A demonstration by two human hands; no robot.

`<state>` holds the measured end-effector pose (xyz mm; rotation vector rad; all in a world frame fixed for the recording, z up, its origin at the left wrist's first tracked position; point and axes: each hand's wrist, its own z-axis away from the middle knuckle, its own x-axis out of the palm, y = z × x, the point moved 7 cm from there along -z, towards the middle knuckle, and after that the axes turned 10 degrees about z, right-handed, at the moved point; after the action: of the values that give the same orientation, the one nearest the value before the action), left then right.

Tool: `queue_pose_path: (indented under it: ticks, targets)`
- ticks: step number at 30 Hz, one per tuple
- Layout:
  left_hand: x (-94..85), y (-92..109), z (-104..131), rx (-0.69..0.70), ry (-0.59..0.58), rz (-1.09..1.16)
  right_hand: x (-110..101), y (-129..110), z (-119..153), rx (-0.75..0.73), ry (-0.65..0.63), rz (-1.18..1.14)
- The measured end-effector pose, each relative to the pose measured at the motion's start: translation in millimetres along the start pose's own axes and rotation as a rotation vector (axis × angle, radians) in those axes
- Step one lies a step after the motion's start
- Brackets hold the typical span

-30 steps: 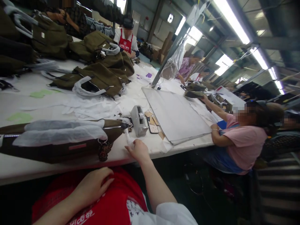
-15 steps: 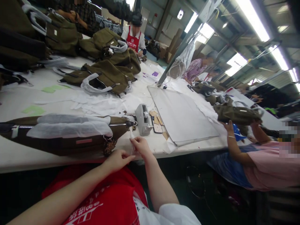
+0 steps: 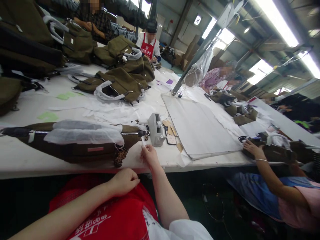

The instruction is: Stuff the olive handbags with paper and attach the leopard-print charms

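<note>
An olive-green handbag (image 3: 77, 151) lies lengthwise along the front edge of the table, its handles (image 3: 86, 133) wrapped in white tissue. From its right side hangs a leopard-print tag (image 3: 120, 156). Just off the bag's right end, my right hand (image 3: 150, 156) pinches a thin white strip (image 3: 143, 141) that reaches up toward the bag's end ring. My left hand (image 3: 125, 181) is closed below the table edge, over the red apron; whatever its curled fingers hold, if anything, is hidden.
A grey tape dispenser (image 3: 156, 131) stands right of the bag, with a phone (image 3: 171, 137) beside it. Further right lies a large white board (image 3: 200, 125). More olive bags (image 3: 120, 83) are heaped behind. At right, a co-worker's hand (image 3: 253, 150) touches another bag.
My left hand has drawn away from my right hand, down below the table edge. My right hand stays by the bag's end with the strip. The co-worker at right has lowered a bag to the table.
</note>
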<state>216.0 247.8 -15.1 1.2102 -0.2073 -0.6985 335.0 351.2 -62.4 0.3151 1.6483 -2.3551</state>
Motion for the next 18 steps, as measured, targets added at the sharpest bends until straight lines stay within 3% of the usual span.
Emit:
queue_pose_path:
  ticks: [5,8,10,13,15,18]
  targets:
    - [-20.2,-2,27,0.01,-0.058,-0.029,2,-4,-3,-0.072,0.107,0.025]
    - [-24.5,-4,37,0.013,-0.014,-0.083,8,-7,-4,-0.102,0.166,0.057]
    - [-10.9,0,41,0.049,-0.017,-0.158,12,-11,-10,-0.106,0.211,0.083]
    - [24.9,4,48,0.072,-0.186,-0.143,10,-22,-26,-0.107,0.272,0.138]
    - [31.8,5,55,0.078,-0.233,-0.077,1,-33,-33,-0.122,0.284,0.187]
    - [5.0,-1,68,0.032,-0.137,0.068,-19,-57,-20,-0.197,0.274,0.273]
